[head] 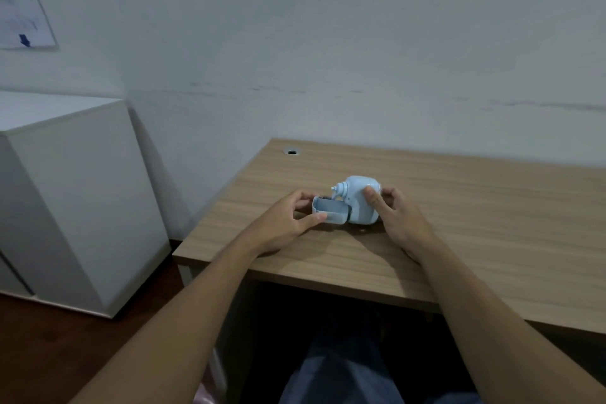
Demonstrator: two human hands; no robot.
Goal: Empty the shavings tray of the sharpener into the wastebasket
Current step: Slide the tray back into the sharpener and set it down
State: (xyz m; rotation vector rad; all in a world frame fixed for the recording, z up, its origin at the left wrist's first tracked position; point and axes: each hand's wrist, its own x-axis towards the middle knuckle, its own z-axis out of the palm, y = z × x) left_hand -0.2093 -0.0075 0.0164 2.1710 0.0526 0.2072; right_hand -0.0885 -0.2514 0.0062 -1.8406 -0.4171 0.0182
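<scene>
Bottom of frame: two bare forearms reach up from the lower edge, over blue-trousered knees in the dark gap under the worktop.

Mid-frame, near the worktop's (459,239) front-left part: left hand (282,223) pinches the shavings tray (329,210), thumb on its near wall, fingers curled behind its far side. The tray sticks out leftward from the sharpener's base, partly drawn, its open top visible; contents too dim to tell.

Right hand (398,216) is clamped on the pale blue sharpener (355,203), thumb pressed on its near face, fingers wrapped round the right side. Sharpener sits on the wood-grain surface, its white nozzle pointing up-left.

Farther back: a round cable grommet (291,151) at the worktop's rear left corner. Left of frame, a white cabinet (75,193) stands on dark reddish floor. Beyond, a scuffed pale wall; a sheet of paper (24,20) hangs at upper left.
</scene>
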